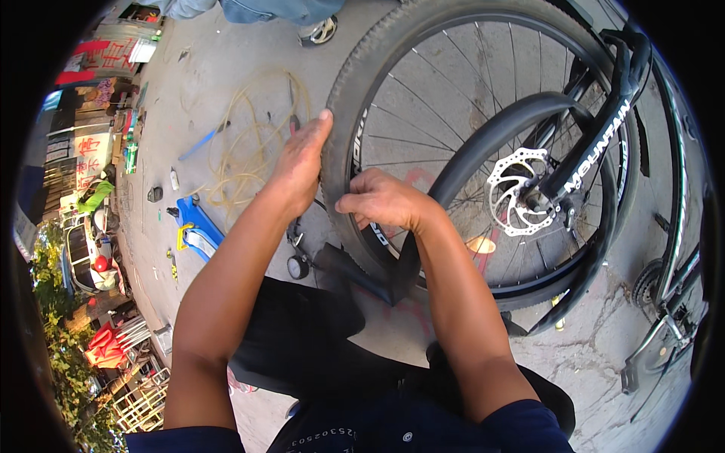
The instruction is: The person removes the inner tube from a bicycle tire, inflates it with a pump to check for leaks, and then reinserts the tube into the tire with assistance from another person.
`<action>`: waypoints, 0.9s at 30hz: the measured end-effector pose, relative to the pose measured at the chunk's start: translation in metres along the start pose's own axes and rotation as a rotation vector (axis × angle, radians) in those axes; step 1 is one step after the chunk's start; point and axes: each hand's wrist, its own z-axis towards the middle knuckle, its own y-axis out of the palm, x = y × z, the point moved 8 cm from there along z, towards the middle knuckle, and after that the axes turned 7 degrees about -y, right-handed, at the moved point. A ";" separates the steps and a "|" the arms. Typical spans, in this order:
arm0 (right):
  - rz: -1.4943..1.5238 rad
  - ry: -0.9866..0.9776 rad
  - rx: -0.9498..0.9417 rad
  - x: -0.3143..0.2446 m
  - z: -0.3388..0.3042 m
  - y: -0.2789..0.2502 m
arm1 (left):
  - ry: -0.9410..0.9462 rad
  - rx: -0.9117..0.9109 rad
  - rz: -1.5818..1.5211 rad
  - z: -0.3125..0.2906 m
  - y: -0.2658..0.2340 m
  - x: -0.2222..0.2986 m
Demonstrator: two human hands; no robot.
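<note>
A bicycle wheel with a black knobbly tire stands in front of me, still in the fork. My left hand lies along the tread on the tire's left side, its visible digit stretched out; the other fingers are partly hidden. My right hand is curled over the tire's edge at the rim, fingers bent inward. A black inner tube hangs in a loop across the spokes and around the fork, beside my right forearm. A silver disc rotor sits at the hub.
A round gauge lies by my left knee. Left of the wheel are a coiled yellowish hose and a blue object with a yellow part. Another person's shoe is at the top. The bicycle frame extends along the right.
</note>
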 end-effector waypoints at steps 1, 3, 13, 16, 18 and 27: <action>0.005 0.021 -0.005 0.002 -0.002 0.001 | 0.003 -0.011 -0.013 0.004 -0.002 -0.002; -0.079 0.090 -0.058 0.007 -0.005 0.005 | -0.001 -0.036 -0.042 0.007 -0.004 -0.007; 0.444 -0.158 0.102 -0.013 -0.009 -0.025 | -0.046 -0.035 -0.074 0.006 -0.007 -0.006; 0.480 -0.094 0.101 -0.009 -0.008 -0.021 | -0.044 0.028 -0.072 0.006 -0.008 -0.006; 0.557 -0.140 0.249 -0.010 -0.006 -0.031 | -0.050 -0.005 -0.070 0.004 -0.004 -0.002; 0.617 -0.351 0.798 -0.028 -0.048 -0.119 | -0.022 0.031 -0.104 -0.009 0.009 0.009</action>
